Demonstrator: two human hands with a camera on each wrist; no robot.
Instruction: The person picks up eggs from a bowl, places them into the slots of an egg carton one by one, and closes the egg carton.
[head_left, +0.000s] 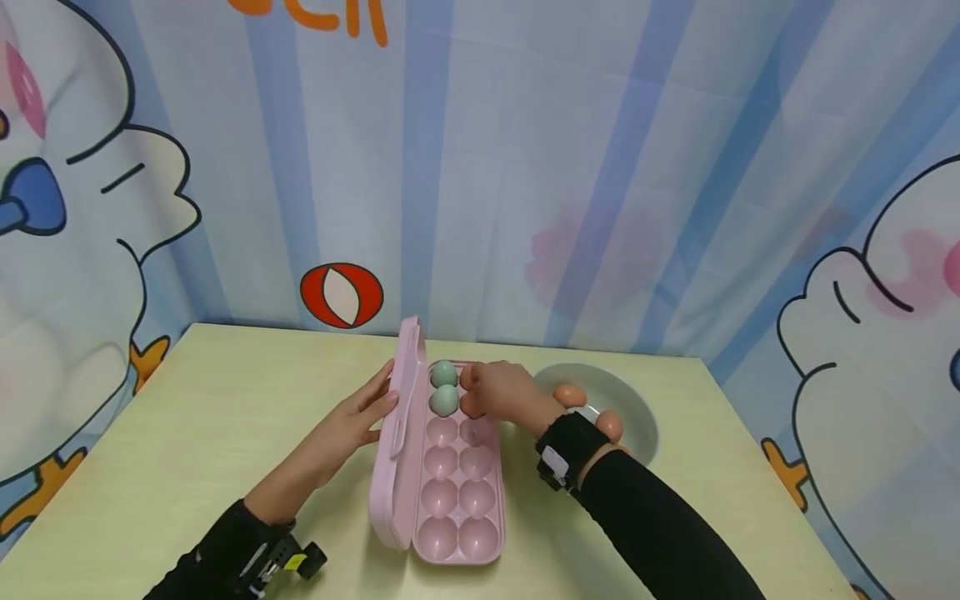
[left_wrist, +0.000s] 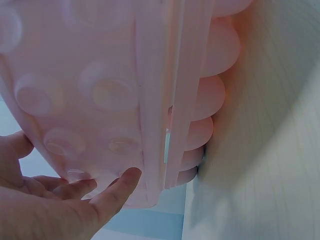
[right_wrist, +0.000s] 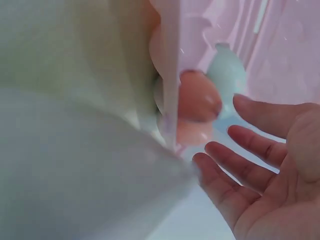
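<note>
A pink egg carton (head_left: 459, 500) lies lengthwise with its lid (head_left: 397, 467) raised on the left. Two pale green eggs (head_left: 444, 401) sit in the far left cups. Brown eggs (right_wrist: 199, 96) occupy the far right cups, partly covered by the right hand in the head view. My left hand (head_left: 348, 425) touches the outside of the lid, its extended fingers (left_wrist: 120, 187) against the bumpy surface. Over the far right cups is my right hand (head_left: 506, 392). The right wrist view shows its fingers (right_wrist: 240, 162) spread beside the brown eggs, with nothing in the palm.
A pale grey-green bowl (head_left: 637, 408) stands right of the carton, with several brown eggs (head_left: 570, 395) in it, partly behind the right wrist. The light wooden table (head_left: 247, 400) ends at a printed curtain (head_left: 480, 183).
</note>
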